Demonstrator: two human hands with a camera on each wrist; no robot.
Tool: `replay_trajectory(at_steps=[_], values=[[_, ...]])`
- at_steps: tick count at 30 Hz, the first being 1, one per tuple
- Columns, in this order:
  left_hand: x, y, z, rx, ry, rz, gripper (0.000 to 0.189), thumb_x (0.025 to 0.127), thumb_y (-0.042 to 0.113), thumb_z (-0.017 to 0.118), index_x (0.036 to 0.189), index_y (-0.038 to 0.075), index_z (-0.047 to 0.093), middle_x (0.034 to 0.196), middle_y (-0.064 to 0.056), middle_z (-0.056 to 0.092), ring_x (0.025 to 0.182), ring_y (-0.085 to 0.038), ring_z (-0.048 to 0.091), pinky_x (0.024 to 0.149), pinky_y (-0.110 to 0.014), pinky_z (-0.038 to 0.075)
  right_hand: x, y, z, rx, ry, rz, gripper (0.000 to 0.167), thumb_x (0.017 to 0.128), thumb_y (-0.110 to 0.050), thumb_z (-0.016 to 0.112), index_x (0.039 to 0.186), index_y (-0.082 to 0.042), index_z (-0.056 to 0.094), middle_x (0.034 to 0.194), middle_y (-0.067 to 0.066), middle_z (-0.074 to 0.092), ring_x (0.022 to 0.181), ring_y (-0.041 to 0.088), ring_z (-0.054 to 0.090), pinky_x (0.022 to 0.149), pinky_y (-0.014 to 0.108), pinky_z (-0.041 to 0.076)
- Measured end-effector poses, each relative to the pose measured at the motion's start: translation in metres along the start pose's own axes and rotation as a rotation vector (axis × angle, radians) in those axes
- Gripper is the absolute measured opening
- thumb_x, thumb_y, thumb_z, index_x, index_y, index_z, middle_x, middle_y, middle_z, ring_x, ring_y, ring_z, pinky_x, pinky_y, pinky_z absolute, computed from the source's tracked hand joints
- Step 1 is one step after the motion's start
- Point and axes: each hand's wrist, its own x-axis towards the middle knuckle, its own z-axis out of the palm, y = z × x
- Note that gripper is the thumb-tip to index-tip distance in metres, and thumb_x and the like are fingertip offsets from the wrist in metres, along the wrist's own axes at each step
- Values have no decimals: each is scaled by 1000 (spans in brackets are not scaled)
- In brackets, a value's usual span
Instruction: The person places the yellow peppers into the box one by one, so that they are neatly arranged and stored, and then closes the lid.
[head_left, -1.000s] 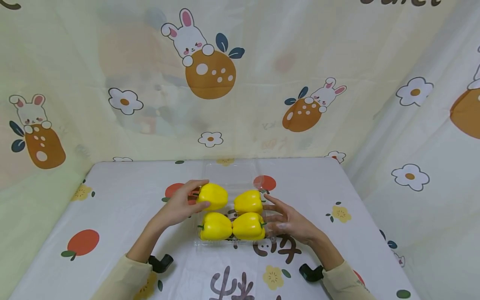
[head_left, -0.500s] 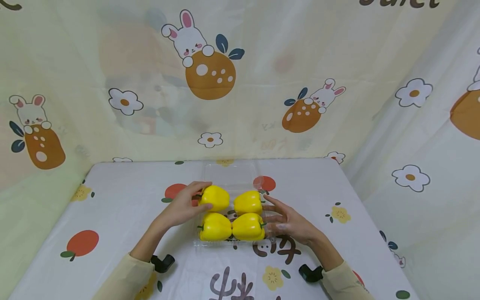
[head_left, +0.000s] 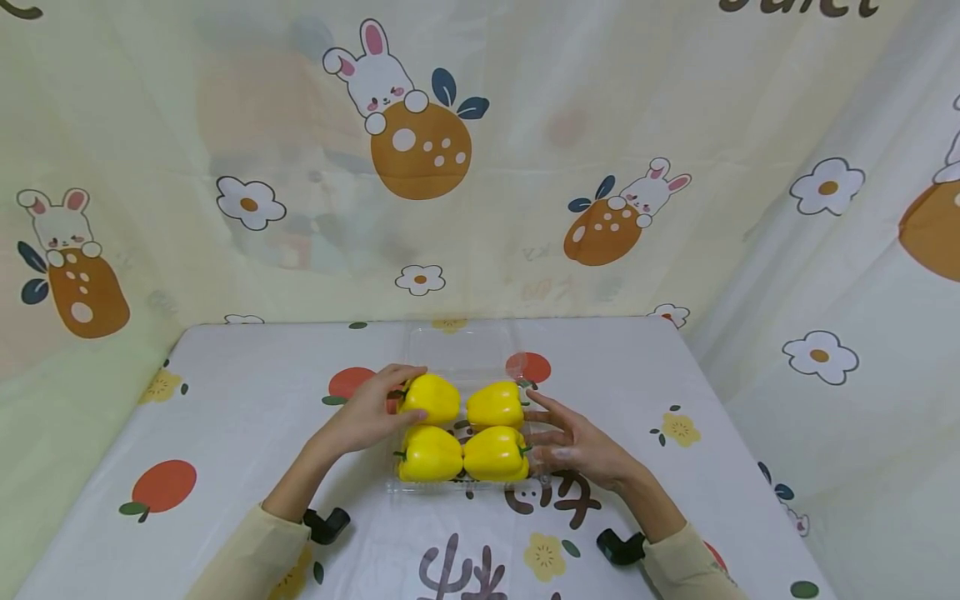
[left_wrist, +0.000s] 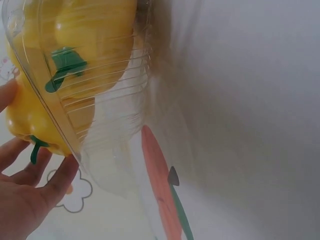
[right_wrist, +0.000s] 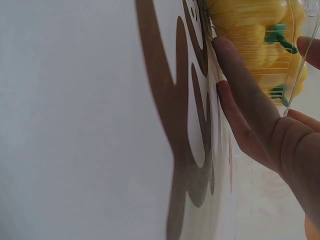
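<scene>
In the head view, a clear plastic clamshell box (head_left: 420, 487) lies on the table with its lid (head_left: 461, 346) folded back away from me. My left hand (head_left: 372, 410) holds the far left yellow bell pepper (head_left: 433, 398) by thumb and fingers. In the left wrist view, that pepper's green stem (left_wrist: 36, 149) points outward and part of the pepper shows above the rim. Inside lie three more peppers: far right (head_left: 495, 404), near left (head_left: 431, 454) and near right (head_left: 495, 454). Along the box's right wall, my right hand (head_left: 573, 442) rests with extended fingers.
A white cloth with fruit and flower prints covers the table (head_left: 247, 400). Behind and beside it hang rabbit-print curtains (head_left: 510, 225). Black wrist mounts show at the left (head_left: 326, 527) and right (head_left: 621, 547) wrists.
My left hand has moved the far left pepper slightly right and toward me, down into its corner of the box. The right hand and the other peppers have stayed in place.
</scene>
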Motion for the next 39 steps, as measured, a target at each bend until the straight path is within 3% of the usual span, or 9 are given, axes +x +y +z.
replay_trajectory(at_steps=[24,39], values=[[5,6,3,97,-35,-35,65,95,25,81,153,11,56,150,-13,59,132,-32,61,114,-55,53,1,3,-1,12,-14,-15,101,92,-10,70,172,-17,10,172,30,24,144,52,50,101,51,62],[7,8,5,85,-42,-76,65,94,25,81,153,12,57,151,-14,58,137,-36,55,117,-59,49,1,2,0,24,-25,-17,99,93,-13,69,172,-17,9,171,30,24,143,50,52,101,52,62]])
